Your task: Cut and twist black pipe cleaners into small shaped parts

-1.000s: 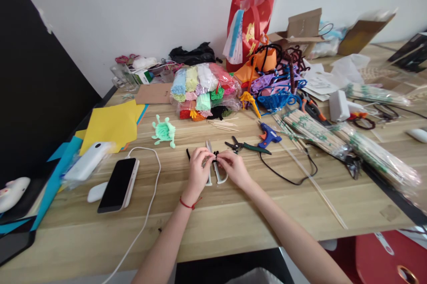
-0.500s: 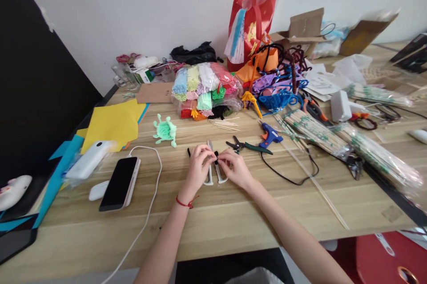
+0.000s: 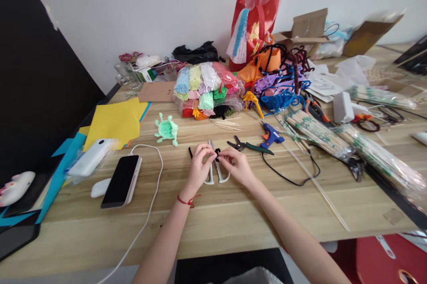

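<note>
Both hands meet over the middle of the table, fingertips pinched on a small curled piece of black pipe cleaner [image 3: 217, 153]. My left hand [image 3: 200, 164], with a red string bracelet at the wrist, closes on it from the left. From the other side, my right hand [image 3: 237, 164] pinches it between thumb and fingers. Under the hands lie scissors [image 3: 209, 181] with white handles, partly covered. A dark strip [image 3: 190, 152] shows just left of my left hand. To the right rest dark green-handled cutters [image 3: 255, 147] and a blue glue gun [image 3: 271, 135].
A mint-green fuzzy figure [image 3: 167, 129] sits behind left, with a phone [image 3: 122, 181] and white cable nearer. Bagged colourful pipe cleaners [image 3: 207, 88] lie at the back beside a red bag [image 3: 256, 21]. Packs of wooden sticks [image 3: 318, 135] lie at right.
The fingers have shifted slightly around the black piece, which now shows a more open, curled shape between the fingertips. The whole view has moved a little; the table's things stay put.
</note>
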The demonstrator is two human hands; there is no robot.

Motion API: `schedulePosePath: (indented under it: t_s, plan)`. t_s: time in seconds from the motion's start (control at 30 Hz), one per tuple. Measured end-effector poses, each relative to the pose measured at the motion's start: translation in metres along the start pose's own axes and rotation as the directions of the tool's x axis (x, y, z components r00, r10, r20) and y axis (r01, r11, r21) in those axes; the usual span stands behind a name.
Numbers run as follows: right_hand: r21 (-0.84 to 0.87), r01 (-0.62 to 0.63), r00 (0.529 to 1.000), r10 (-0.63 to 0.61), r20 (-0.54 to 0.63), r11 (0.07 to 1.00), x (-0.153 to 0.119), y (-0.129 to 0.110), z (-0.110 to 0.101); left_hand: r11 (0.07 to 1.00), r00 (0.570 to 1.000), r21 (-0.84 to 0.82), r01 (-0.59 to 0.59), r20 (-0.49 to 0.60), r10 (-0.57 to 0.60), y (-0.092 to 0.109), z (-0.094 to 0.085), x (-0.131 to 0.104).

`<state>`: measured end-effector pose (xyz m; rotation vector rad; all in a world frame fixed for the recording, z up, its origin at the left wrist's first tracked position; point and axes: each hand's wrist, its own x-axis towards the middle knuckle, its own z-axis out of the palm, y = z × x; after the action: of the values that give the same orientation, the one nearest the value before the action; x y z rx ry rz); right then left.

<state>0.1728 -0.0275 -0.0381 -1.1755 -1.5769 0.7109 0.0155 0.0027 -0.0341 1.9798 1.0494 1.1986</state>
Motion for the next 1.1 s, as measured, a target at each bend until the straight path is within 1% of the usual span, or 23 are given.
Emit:
schedulePosePath:
  t_s: [0.13, 0.3, 0.57, 0.73, 0.9, 1.1]
  plan:
    - [-0.011, -0.009, 1.0, 0.009, -0.008, 1.0, 0.0011, 0.0008, -0.0042, 0.997, 0.998, -0.063, 0.052, -0.013, -0.053, -0.0042, 0.0023, -0.0002]
    - [-0.05, 0.064, 0.997, -0.062, 0.045, 0.997, 0.0001, 0.0013, -0.0045, 0.995, 0.998, -0.075, 0.07, 0.002, -0.07, -0.0055, 0.0053, -0.0013]
    - [-0.055, 0.033, 0.999, -0.033, 0.006, 0.998, 0.0011, 0.0041, -0.0042, 0.997, 0.998, -0.052, 0.063, 0.009, -0.062, -0.0028, 0.0034, -0.0007]
    - [-0.055, 0.021, 0.999, -0.022, -0.025, 0.998, 0.0, 0.0057, -0.0051, 0.992, 0.994, -0.087, 0.09, 0.062, -0.085, 0.0008, 0.0027, -0.0017]
    - [-0.057, 0.044, 0.999, -0.045, -0.024, 0.997, -0.0002, 0.005, -0.0059, 0.986, 0.99, -0.113, 0.119, 0.092, -0.109, 0.0021, 0.0019, -0.0026]
    - [-0.069, 0.075, 0.997, -0.076, -0.016, 0.995, 0.0006, 0.0033, -0.0074, 0.99, 0.99, -0.091, 0.108, 0.1, -0.098, 0.0032, 0.0008, -0.0027]
